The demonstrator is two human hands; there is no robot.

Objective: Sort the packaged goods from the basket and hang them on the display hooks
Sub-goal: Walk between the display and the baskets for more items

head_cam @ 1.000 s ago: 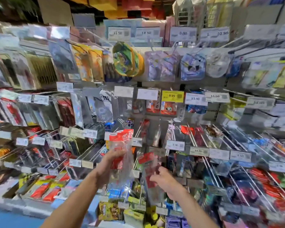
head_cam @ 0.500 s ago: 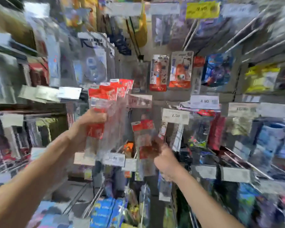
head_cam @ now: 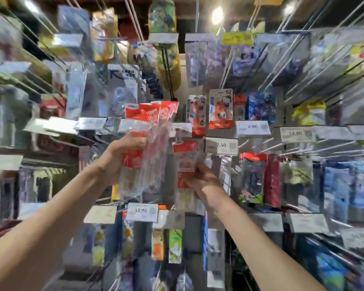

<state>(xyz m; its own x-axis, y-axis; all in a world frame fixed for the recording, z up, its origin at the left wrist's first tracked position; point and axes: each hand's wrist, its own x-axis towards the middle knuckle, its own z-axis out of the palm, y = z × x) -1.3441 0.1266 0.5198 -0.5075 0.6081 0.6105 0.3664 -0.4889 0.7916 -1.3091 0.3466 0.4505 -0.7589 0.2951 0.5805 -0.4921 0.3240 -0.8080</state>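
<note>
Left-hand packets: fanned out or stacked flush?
Fanned. The left hand grips the packets at mid-height; their red header cards splay apart at the top, edges staggered.

The white 4.90 price label (head_cam: 252, 127) sits up and right of the white 2.50 price label (head_cam: 221, 145); a yellow price label (head_cam: 237, 38) hangs higher.

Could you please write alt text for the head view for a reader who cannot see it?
A person's left hand grips a bunch of clear packets with red header cards, while the right hand holds a single matching packet before a blurred wall of display hooks hung with goods and price tags.
</note>
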